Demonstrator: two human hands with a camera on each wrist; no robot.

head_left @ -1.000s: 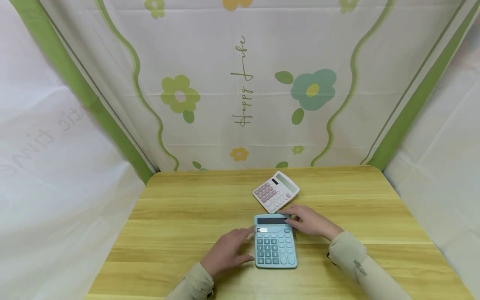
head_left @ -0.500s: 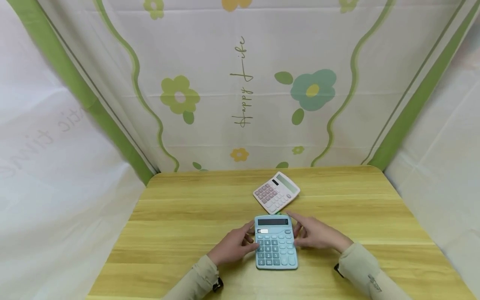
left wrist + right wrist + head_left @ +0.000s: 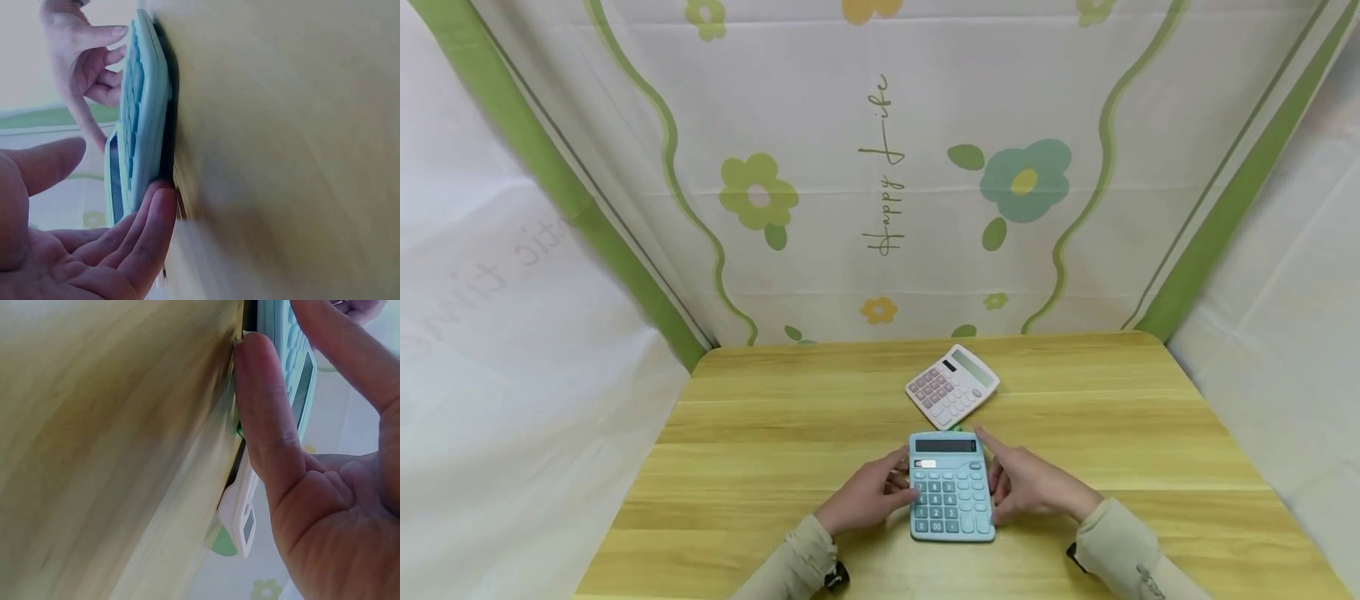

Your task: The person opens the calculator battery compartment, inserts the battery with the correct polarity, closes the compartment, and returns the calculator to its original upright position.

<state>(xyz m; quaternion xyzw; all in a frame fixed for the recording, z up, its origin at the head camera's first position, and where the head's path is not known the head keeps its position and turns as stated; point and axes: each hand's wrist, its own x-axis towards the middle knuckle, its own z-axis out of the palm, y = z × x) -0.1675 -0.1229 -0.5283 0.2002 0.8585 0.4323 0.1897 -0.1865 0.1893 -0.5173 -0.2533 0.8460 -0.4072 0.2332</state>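
"What did our blue calculator (image 3: 953,492) look like?"
"We saw a pale body, a dark display (image 3: 943,446) across its far end, and grey-blue number keys (image 3: 936,500) left of lighter ones."
"And where was it?"
"On the wood-grain table (image 3: 760,433), between our hands, the pink calculator (image 3: 953,387) just beyond. Our left hand (image 3: 865,493) was spread, fingertips at its left edge, thumb apart; our right hand (image 3: 1036,483), also wide, touched the right edge."
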